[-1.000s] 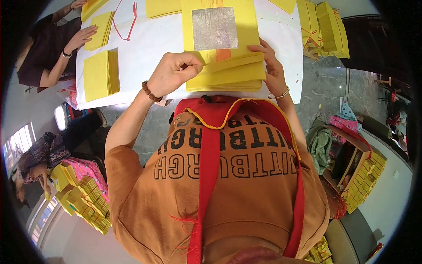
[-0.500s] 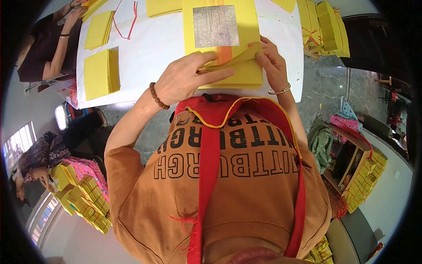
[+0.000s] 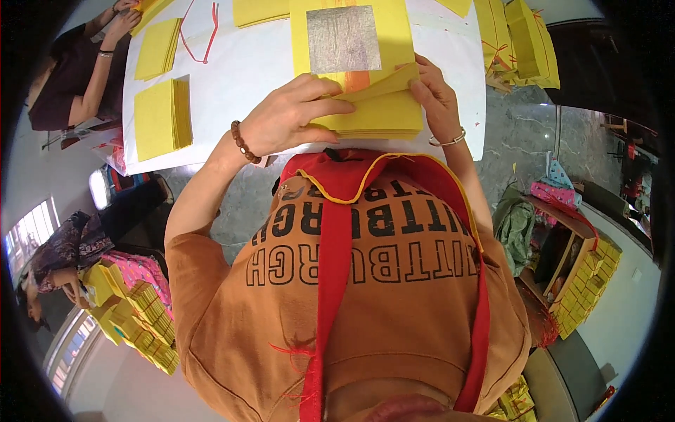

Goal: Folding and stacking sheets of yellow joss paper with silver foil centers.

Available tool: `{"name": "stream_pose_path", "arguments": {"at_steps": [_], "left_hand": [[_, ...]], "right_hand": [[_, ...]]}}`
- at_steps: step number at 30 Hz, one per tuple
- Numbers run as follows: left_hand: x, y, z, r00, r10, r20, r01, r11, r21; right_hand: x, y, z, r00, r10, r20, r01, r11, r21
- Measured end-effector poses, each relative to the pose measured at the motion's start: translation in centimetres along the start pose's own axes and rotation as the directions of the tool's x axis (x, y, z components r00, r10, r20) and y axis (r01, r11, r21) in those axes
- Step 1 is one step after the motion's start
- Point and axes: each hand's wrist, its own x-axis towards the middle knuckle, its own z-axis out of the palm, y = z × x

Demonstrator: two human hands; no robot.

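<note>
A stack of yellow paper sheets [image 3: 380,125] lies at the table's near edge. On its top sheet [image 3: 302,39] are a silver square [image 3: 343,39] and an orange stripe running below it. The near edge of that sheet is lifted and folded back as a flap [image 3: 383,86]. My left hand [image 3: 299,112] is at the flap's left end, its fingers bent over the paper and the thumb low beside the stack. My right hand [image 3: 437,98] pinches the flap's right end between thumb and fingers.
The white-covered table [image 3: 242,84] holds more yellow paper stacks [image 3: 156,119] on the left and a red string [image 3: 213,35]. Tied yellow bundles [image 3: 527,46] stand beyond its right edge. At the far left, another person's hands [image 3: 123,21] handle yellow paper.
My left hand has shifted slightly left, its fingers drawing back along the flap. The flap's lifted edge is a little higher, while my right hand stays nearly in place.
</note>
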Motion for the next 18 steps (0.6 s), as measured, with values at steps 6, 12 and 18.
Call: {"name": "stream_pose_path", "arguments": {"at_steps": [6,12,18], "left_hand": [[0.1,-0.4,-0.2,0.998,-0.038,-0.046,0.033,0.994,-0.108],[0.1,-0.3,-0.8,0.943,-0.332,-0.001,0.306,0.872,-0.381],[0.1,-0.4,-1.0,0.928,-0.371,0.042,0.35,0.824,-0.446]], "right_hand": [[0.0,-0.3,-0.1,1.0,0.02,0.01,-0.02,1.0,-0.009],[-0.1,0.3,-0.8,0.996,0.012,0.09,-0.005,0.997,-0.078],[0.0,-0.5,-0.1,0.999,0.011,0.042,-0.01,1.0,-0.021]]}}
